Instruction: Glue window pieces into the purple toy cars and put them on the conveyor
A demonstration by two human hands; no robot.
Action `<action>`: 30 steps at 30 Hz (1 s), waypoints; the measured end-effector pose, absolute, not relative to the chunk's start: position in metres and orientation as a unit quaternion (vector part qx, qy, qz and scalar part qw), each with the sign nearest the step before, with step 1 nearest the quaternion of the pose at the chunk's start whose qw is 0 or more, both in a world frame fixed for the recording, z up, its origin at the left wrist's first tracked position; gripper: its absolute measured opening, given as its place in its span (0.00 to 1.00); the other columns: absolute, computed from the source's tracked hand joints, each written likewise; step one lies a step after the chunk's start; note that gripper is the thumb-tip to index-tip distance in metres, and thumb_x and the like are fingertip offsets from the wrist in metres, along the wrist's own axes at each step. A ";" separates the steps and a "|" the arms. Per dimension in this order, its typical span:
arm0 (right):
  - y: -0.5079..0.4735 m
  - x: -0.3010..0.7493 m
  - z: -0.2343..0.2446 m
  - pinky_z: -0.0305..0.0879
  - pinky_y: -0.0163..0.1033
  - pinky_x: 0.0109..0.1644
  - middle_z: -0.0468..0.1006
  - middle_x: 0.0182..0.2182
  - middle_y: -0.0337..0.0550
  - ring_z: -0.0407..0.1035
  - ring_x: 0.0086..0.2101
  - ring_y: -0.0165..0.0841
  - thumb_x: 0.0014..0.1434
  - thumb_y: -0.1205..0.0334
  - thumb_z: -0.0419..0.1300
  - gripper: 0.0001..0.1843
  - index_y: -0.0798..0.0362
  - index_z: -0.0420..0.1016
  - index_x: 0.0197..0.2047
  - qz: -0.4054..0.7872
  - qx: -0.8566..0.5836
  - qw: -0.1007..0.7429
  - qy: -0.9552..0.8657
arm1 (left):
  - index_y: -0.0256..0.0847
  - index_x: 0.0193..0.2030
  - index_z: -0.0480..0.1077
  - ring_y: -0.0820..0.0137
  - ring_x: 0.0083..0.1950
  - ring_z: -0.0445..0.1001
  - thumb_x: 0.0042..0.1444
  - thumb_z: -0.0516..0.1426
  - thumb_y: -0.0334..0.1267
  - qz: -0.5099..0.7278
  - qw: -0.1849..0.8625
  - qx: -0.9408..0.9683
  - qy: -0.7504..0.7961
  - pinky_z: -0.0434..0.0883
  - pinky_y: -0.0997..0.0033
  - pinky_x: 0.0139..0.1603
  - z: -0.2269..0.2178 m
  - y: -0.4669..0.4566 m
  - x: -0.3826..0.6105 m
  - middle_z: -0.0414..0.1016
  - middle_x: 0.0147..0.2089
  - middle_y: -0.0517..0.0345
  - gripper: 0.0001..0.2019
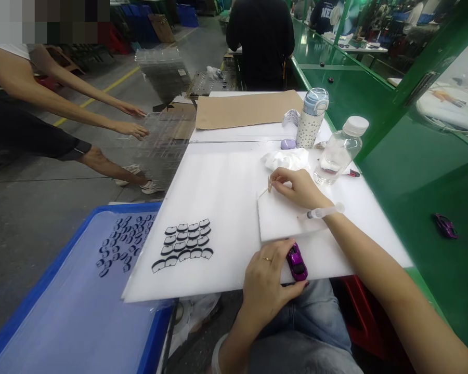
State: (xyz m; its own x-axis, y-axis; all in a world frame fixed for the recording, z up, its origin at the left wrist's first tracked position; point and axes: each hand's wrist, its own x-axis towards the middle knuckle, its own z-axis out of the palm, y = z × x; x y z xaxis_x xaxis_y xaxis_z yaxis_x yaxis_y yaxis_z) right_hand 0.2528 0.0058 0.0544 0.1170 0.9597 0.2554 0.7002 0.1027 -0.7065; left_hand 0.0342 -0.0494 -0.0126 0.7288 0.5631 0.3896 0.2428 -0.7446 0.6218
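Note:
My left hand (267, 283) is closed around a small purple toy car (297, 261) at the near edge of the white foam sheet (218, 182). My right hand (298, 187) rests on a smaller white foam pad (281, 221) and pinches a thin wooden stick (268, 187) between thumb and fingers. A syringe-like applicator (324, 211) lies by my right wrist. Several small black window-shaped parts (185, 244) lie in rows on the foam sheet to the left.
A blue tray (42, 291) with more small dark parts sits at the lower left. A clear water bottle (339, 150), a spotted flask (312, 117), crumpled tissue (286, 158) and cardboard (249, 109) stand at the back. Another purple car (445, 226) lies on the green surface. Another person's hands (134, 122) reach onto clear trays at the left.

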 end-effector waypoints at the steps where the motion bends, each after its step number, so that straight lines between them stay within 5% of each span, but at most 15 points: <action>1: 0.006 0.252 0.054 0.66 0.43 0.48 0.80 0.34 0.41 0.74 0.38 0.33 0.61 0.64 0.54 0.06 0.53 0.72 0.39 0.172 -0.650 0.371 -0.640 | 0.46 0.64 0.61 0.55 0.52 0.75 0.43 0.70 0.39 0.286 0.277 0.887 0.232 0.75 0.55 0.48 -0.013 -0.050 0.035 0.75 0.55 0.50 0.40; 5: 0.008 0.251 0.047 0.66 0.42 0.44 0.78 0.33 0.40 0.72 0.34 0.31 0.63 0.62 0.53 0.06 0.52 0.70 0.40 0.178 -0.654 0.374 -0.632 | 0.43 0.74 0.40 0.54 0.53 0.74 0.41 0.71 0.40 0.261 0.285 0.887 0.252 0.74 0.53 0.50 -0.014 -0.050 0.036 0.75 0.53 0.49 0.59; 12: 0.000 0.270 0.061 0.71 0.42 0.54 0.77 0.43 0.43 0.73 0.47 0.32 0.64 0.54 0.56 0.09 0.52 0.68 0.39 0.217 -0.575 0.524 -0.589 | 0.44 0.73 0.43 0.54 0.52 0.74 0.40 0.72 0.41 0.268 0.287 0.883 0.257 0.74 0.53 0.50 -0.013 -0.049 0.036 0.76 0.54 0.50 0.57; 16: -0.067 0.253 0.076 0.73 0.42 0.47 0.76 0.35 0.39 0.74 0.39 0.30 0.61 0.64 0.62 0.01 0.50 0.74 0.38 -0.046 -0.616 0.607 -0.500 | 0.40 0.71 0.48 0.56 0.51 0.75 0.42 0.71 0.42 0.273 0.270 0.886 0.259 0.74 0.55 0.49 -0.011 -0.050 0.037 0.76 0.52 0.50 0.53; 18: -0.111 0.230 0.068 0.71 0.40 0.38 0.74 0.31 0.38 0.72 0.32 0.29 0.58 0.71 0.63 0.06 0.51 0.76 0.38 -0.223 -0.576 0.673 -0.407 | 0.40 0.68 0.55 0.58 0.50 0.75 0.43 0.71 0.42 0.279 0.258 0.890 0.252 0.74 0.58 0.46 -0.009 -0.050 0.037 0.75 0.51 0.51 0.47; 23: -0.180 0.174 0.017 0.68 0.44 0.34 0.77 0.32 0.43 0.73 0.34 0.35 0.51 0.83 0.60 0.17 0.56 0.74 0.41 -0.002 -0.628 0.595 -0.502 | 0.43 0.55 0.68 0.60 0.49 0.75 0.45 0.70 0.43 0.284 0.240 0.898 0.234 0.72 0.61 0.43 -0.006 -0.049 0.036 0.75 0.52 0.53 0.30; 30: -0.173 0.160 -0.005 0.67 0.43 0.35 0.78 0.33 0.41 0.73 0.32 0.32 0.53 0.82 0.61 0.15 0.55 0.71 0.40 -0.010 -0.652 0.557 -0.514 | 0.42 0.53 0.71 0.60 0.50 0.75 0.46 0.71 0.43 0.288 0.234 0.899 0.233 0.72 0.61 0.44 -0.004 -0.048 0.036 0.75 0.51 0.53 0.27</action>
State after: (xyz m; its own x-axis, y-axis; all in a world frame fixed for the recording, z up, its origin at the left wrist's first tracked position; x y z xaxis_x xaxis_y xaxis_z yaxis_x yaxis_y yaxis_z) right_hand 0.1605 -0.1732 -0.0055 0.4718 0.6598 0.5848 0.6810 0.1486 -0.7171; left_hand 0.0359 -0.0481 -0.0043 0.7248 0.5541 0.4094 0.2840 -0.7817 0.5552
